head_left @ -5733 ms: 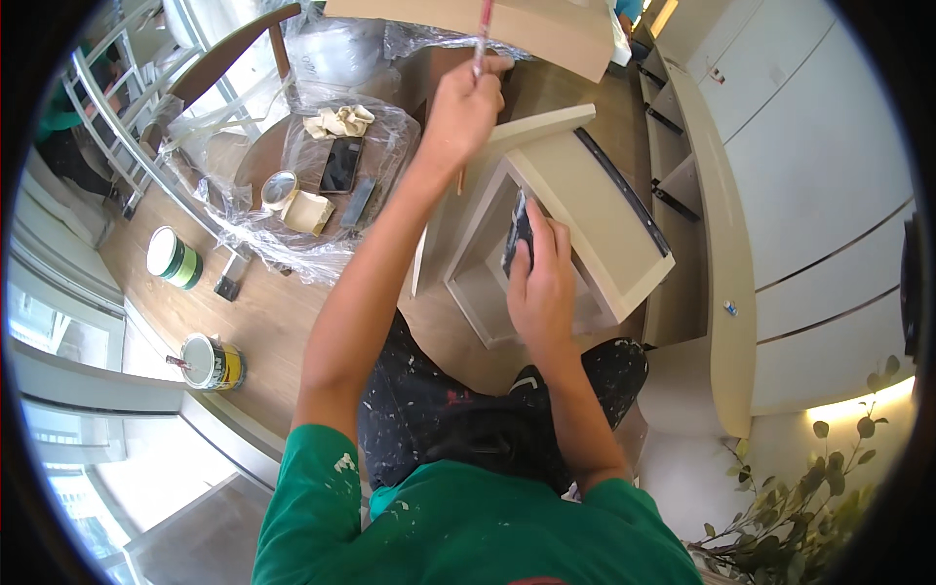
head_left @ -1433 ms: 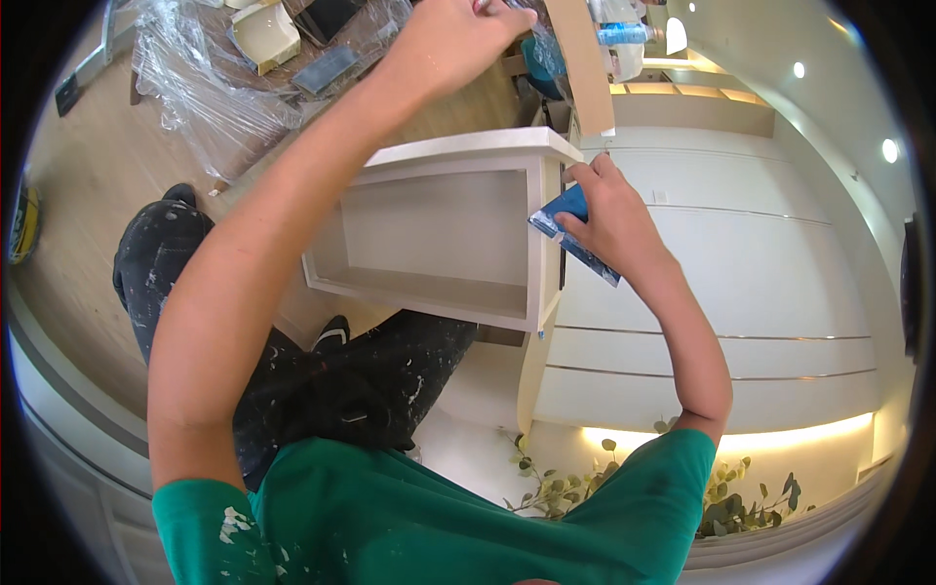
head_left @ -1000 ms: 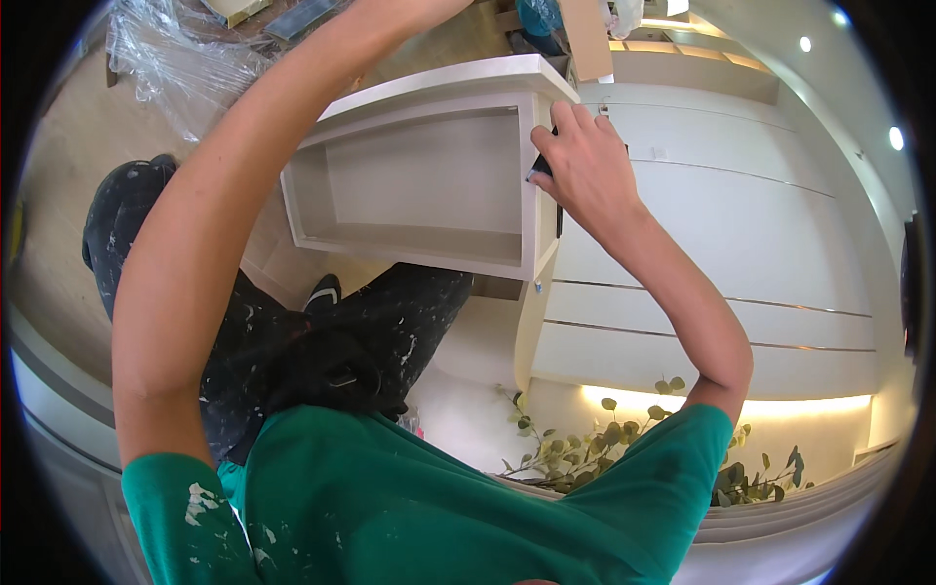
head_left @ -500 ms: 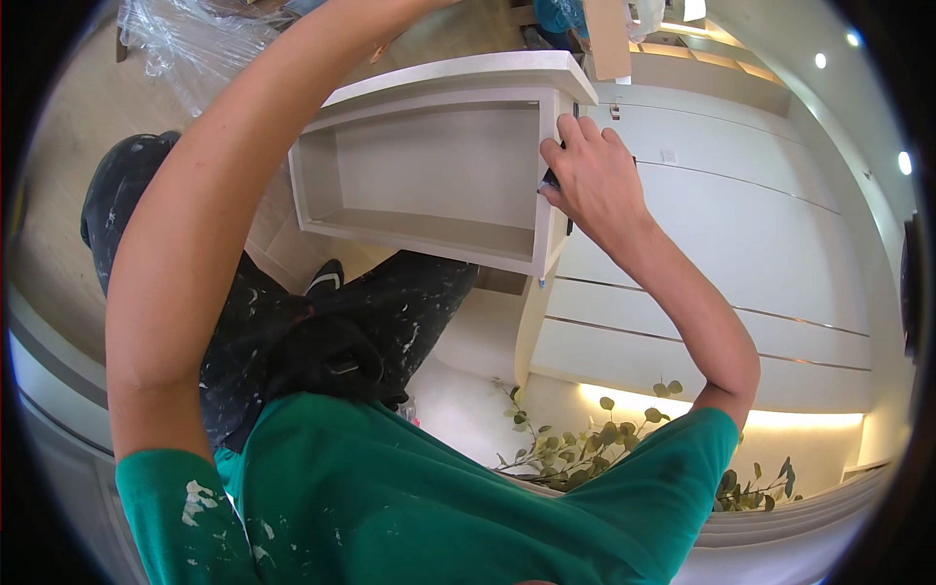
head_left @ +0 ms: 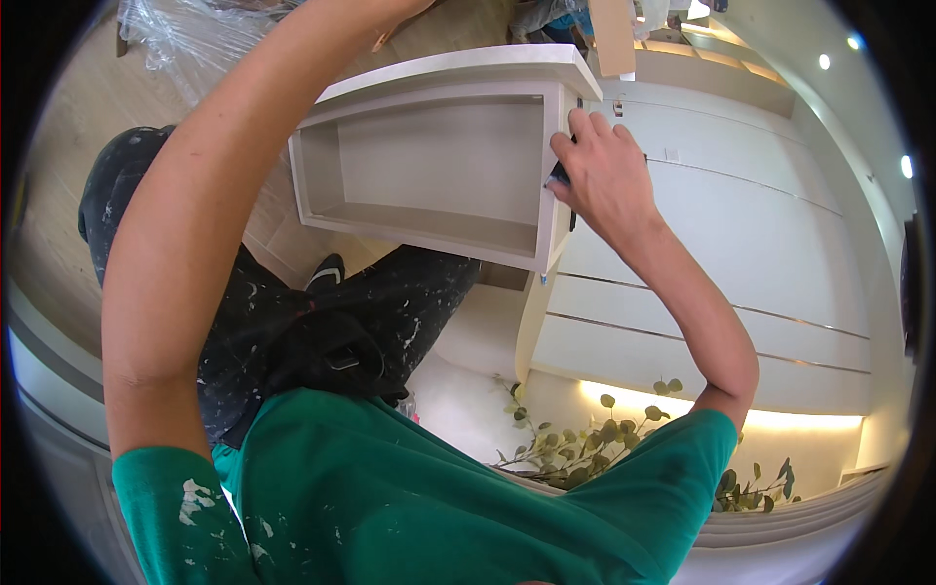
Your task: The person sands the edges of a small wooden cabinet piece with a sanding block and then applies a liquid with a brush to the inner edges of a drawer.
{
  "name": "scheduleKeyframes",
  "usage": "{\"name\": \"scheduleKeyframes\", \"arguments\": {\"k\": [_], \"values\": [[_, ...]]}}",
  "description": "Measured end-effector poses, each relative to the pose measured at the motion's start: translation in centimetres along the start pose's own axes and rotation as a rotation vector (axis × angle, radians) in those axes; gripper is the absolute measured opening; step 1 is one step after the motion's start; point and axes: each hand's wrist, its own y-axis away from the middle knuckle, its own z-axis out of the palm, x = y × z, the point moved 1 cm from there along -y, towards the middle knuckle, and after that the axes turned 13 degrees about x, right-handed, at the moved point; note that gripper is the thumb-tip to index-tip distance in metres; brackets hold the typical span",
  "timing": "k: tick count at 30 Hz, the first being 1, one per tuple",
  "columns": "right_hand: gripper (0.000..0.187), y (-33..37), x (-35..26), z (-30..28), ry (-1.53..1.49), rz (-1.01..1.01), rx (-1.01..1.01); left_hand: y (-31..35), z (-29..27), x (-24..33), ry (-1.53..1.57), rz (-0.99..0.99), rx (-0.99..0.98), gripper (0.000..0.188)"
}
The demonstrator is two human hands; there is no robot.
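In front of me is a pale drawer point(head_left: 444, 161), its hollow inside facing me and a broader front panel point(head_left: 458, 70) along its far edge. My right hand point(head_left: 609, 175) is at the drawer's right side, fingers curled around a small black piece point(head_left: 560, 175) whose kind is mostly hidden. Below the fingers, a dark strip runs along that side. My left arm point(head_left: 180, 253) reaches past the drawer's left end to the top edge of the picture. Only a bit of my left hand point(head_left: 390, 15) shows there; its fingers are mostly cut off.
Clear plastic sheeting point(head_left: 195, 44) lies on the wood floor at the far left. A cardboard strip point(head_left: 611, 39) stands beyond the drawer. White panels point(head_left: 721, 244) with metal lines fill the right side. Leafy stems point(head_left: 585, 448) are near my right elbow; my legs point(head_left: 390, 302) are beneath the drawer.
My right hand and the near right side of the drawer have shifted slightly to the right. The far panel sits a little higher in the picture.
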Motion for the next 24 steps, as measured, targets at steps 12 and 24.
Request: {"name": "scheduleKeyframes", "arguments": {"k": [12, 24], "values": [[0.037, 0.3, -0.3, 0.2, 0.012, -0.009, -0.006, 1.0, -0.7, 1.6, 0.010, -0.035, -0.055, 0.036], [0.038, 0.0, -0.3, 0.1, 0.000, 0.011, 0.009, 0.7, -0.3, 1.2, 0.004, -0.030, -0.032, 0.035]]}}
